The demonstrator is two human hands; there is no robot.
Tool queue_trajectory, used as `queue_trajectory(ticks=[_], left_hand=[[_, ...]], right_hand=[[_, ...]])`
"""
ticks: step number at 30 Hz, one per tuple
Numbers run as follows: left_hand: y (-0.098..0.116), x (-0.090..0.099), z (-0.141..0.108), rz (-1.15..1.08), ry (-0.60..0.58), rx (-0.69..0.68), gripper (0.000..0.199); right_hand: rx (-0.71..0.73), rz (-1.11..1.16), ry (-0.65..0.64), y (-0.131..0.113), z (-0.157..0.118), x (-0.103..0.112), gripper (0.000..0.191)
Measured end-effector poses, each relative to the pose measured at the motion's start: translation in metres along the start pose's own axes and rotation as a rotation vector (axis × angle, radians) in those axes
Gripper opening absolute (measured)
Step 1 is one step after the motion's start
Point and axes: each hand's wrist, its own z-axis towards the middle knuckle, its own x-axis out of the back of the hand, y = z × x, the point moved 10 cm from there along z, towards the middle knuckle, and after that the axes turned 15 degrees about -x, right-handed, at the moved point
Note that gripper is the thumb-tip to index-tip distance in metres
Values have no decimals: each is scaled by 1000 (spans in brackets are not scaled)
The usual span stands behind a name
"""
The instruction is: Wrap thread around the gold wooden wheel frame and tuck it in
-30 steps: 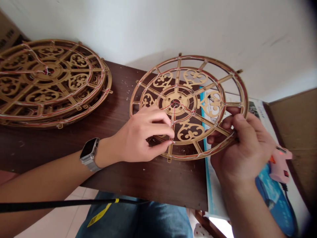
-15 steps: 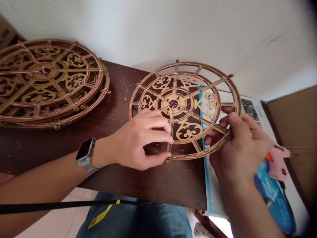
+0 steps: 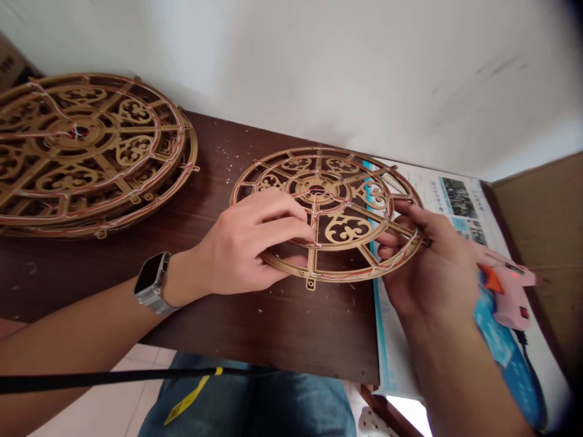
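Note:
A round gold openwork frame [image 3: 348, 229] with spokes, scrolled ornaments and red and white wires along its rings is held tilted above the dark brown table. My left hand [image 3: 262, 243], with a watch on the wrist, grips its near left rim; the thumb passes beneath the ring and the fingers lie over it. On the right side, my right hand [image 3: 428, 261] holds the rim, with fingers reaching under the frame. Wires run to the hub at the frame's middle.
Similar gold frames [image 3: 95, 176] lie stacked at the left of the table [image 3: 214, 328]. A pink glue gun [image 3: 512, 297] with a small red light rests at the right on a printed white and blue sheet [image 3: 449, 182]. A white wall rises behind, and a black cord [image 3: 109, 377] crosses low at left.
The frame has tipped flatter and its far edge is lower. My left thumb has gone from the rim's near edge to beneath it. My right hand has moved slightly with the frame.

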Motion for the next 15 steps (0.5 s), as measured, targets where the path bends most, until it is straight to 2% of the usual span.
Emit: queue_trajectory(ticks=[3, 6, 11, 15], left_hand=[[2, 3, 2, 11, 19, -16, 8], [2, 3, 2, 9, 19, -29, 11], [3, -12, 0, -33, -133, -79, 34], [2, -15, -1, -63, -146, -88, 31]], right_hand=[[4, 0, -4, 0, 2, 1, 25], [12, 7, -3, -2, 1, 0, 26], [85, 0, -6, -12, -7, -5, 22], [106, -10, -25, -15, -8, -6, 19]])
